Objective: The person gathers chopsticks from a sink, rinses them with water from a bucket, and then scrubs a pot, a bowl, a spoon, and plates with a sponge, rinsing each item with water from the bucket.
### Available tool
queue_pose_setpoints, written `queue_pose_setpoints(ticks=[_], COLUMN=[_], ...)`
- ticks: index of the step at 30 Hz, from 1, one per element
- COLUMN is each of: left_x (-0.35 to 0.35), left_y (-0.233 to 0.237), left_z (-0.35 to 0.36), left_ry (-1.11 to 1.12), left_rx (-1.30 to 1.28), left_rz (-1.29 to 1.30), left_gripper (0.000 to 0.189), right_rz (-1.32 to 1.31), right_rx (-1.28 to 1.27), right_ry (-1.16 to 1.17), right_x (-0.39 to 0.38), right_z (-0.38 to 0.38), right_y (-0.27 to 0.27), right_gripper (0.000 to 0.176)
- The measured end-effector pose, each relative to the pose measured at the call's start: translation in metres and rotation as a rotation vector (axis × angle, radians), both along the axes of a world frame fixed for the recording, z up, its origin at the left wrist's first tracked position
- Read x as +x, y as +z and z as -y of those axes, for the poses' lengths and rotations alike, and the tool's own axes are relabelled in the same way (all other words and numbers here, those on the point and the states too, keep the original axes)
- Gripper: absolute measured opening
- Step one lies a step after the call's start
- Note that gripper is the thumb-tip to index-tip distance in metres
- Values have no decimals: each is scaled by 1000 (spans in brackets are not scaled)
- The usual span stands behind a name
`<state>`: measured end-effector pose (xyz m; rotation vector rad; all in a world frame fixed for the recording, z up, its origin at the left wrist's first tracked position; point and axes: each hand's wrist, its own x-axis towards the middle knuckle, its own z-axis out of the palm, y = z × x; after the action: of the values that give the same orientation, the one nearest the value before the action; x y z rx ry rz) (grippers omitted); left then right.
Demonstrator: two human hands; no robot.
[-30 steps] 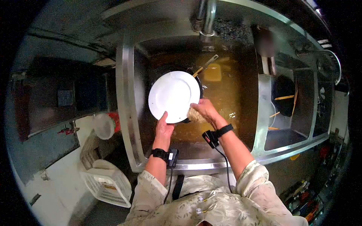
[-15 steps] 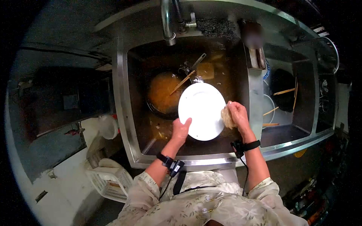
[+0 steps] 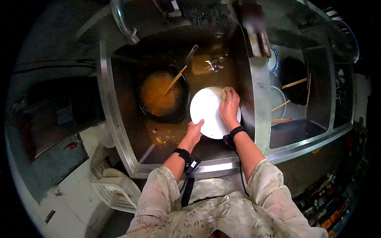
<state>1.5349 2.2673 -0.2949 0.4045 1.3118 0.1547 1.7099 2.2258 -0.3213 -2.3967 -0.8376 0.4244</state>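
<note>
A white plate (image 3: 206, 115) is held over the left sink basin, its face turned up. My left hand (image 3: 194, 131) grips its lower left edge, thumb on top. My right hand (image 3: 230, 107) is closed on a pale beige cloth (image 3: 219, 93) and presses it against the plate's upper right part. Most of the cloth is hidden under the fingers. To the left of the plate, a dark pan (image 3: 186, 95) with cloudy orange liquid sits in the basin. Wooden chopsticks (image 3: 176, 79) lean in it, beside a long handle (image 3: 191, 54).
The sink's steel rim (image 3: 198, 170) runs along the front. A faucet (image 3: 133, 37) hangs at the back left. In the right basin are a blue-rimmed bowl (image 3: 273, 61), another bowl, a dark pot (image 3: 293, 81) and several chopsticks. A white basket (image 3: 115, 194) stands at lower left.
My right hand has moved with the cloth from beside the plate's right edge onto its face. The plate has tilted slightly. The camera view has shifted, so the sink sits further left.
</note>
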Motion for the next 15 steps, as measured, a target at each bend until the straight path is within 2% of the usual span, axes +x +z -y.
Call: queue_pose_setpoints(ticks=[1, 2, 4, 7, 9, 10, 11, 12, 13, 14, 15], left_x=[-4, -5, -6, -12, -8, -5, -4, -1, 2, -8, -6], left_y=[-14, -18, -27, -47, -50, -52, -55, -49, -42, -77, -72], left_z=[2, 1, 0, -2, -7, -9, -11, -15, -20, -12, -15], left_ry=[30, 31, 59, 97, 121, 147, 249, 269, 289, 224, 223], left_rx=[-40, -43, -90, -182, -215, -246, -267, -260, -252, -148, -155], left_rz=[46, 44, 94, 152, 161, 170, 328, 271, 215, 247, 256], left_gripper=[40, 40, 40, 44, 45, 47, 57, 61, 66, 72, 72], right_rz=[107, 83, 61, -67, -180, -182, -396, -249, -393, -385, -373], right_rx=[-160, -264, -232, -69, 3, 30, -56, 135, 183, 193, 203], right_ry=[117, 134, 118, 162, 363, 404, 500, 585, 645, 646, 644], right_x=[-1, -1, -1, -16, -26, -40, -47, -59, -67, -68, -66], right_z=[2, 5, 11, 6, -20, -31, -36, -28, -22, -12, -4], right_y=[2, 2, -23, -89, -76, -43, -51, -43, -35, -31, -24], right_gripper=[58, 61, 59, 53, 47, 44, 44, 40, 35, 30, 26])
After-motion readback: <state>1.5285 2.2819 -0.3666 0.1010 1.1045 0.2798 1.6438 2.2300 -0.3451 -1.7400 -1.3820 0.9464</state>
